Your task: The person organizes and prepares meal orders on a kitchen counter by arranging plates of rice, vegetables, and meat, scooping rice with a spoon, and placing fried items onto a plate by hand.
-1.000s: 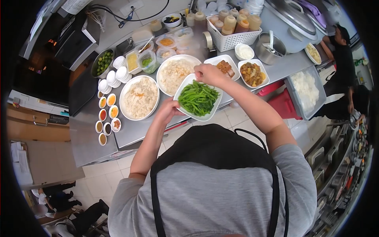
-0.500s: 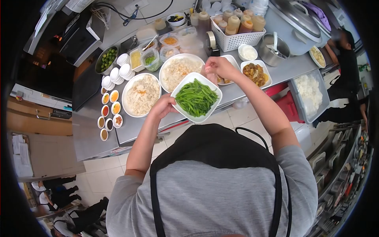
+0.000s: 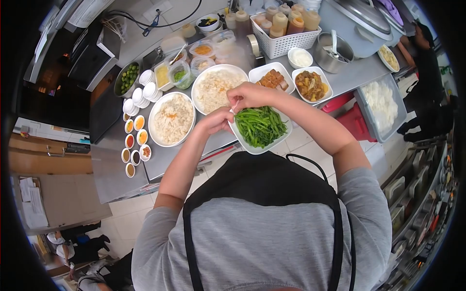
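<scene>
So, the left hand (image 3: 217, 120) grips the white dish (image 3: 288, 132) of greens (image 3: 262, 127) at its ten o'clock corner, presumably steadying it before the apron (image 3: 262, 182); right hand (image 3: 248, 94) pinches close by, contents unclear. Two rice bowls (image 3: 167, 144) stand from nine to eleven, seemingly grouped for reach.

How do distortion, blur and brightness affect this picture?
Head view: the wide lens bends the shelving towards black corners; head view: haze smears the area beside the tape roll; head view: white food in the grey tub looks nearly washed out; head view: the greens, left hand and right hand look fairly sharp.
</scene>
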Demonstrator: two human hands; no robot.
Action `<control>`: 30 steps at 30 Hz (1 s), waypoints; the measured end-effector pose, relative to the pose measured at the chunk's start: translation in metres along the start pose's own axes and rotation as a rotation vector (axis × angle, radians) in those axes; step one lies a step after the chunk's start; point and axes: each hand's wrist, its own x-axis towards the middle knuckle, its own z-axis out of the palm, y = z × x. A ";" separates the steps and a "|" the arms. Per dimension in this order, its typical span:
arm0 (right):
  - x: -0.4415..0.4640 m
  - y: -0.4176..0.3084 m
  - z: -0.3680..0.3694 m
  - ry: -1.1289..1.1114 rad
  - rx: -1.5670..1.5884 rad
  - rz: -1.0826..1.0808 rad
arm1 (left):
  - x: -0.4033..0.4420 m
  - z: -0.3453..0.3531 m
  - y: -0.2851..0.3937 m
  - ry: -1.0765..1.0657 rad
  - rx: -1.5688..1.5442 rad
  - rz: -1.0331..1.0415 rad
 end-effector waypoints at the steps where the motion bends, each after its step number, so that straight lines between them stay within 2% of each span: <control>1: 0.000 0.000 -0.002 0.002 0.001 0.002 | 0.001 0.000 0.001 -0.010 0.000 0.003; 4: -0.001 0.000 -0.006 -0.014 -0.032 -0.034 | 0.003 -0.004 -0.002 -0.017 0.027 -0.004; 10: -0.006 0.004 -0.022 -0.040 -0.148 0.030 | -0.007 -0.008 0.000 0.034 0.059 0.018; 12: -0.009 0.008 -0.024 0.048 -0.126 0.145 | -0.012 -0.008 -0.001 0.057 0.049 0.031; 16: -0.016 0.021 -0.022 0.192 -0.153 0.177 | -0.017 -0.013 -0.013 0.112 0.032 0.084; 19: -0.023 0.013 -0.019 0.323 -0.261 0.393 | -0.020 -0.011 -0.021 0.196 -0.047 0.129; 23: -0.038 0.036 0.000 0.447 -0.222 0.346 | -0.021 -0.010 -0.026 0.292 -0.143 0.167; 25: -0.043 0.039 0.004 0.501 -0.230 0.437 | -0.019 -0.012 -0.030 0.377 -0.157 0.197; 30: -0.054 0.043 0.015 0.655 -0.178 0.477 | -0.017 -0.008 -0.035 0.435 -0.200 0.252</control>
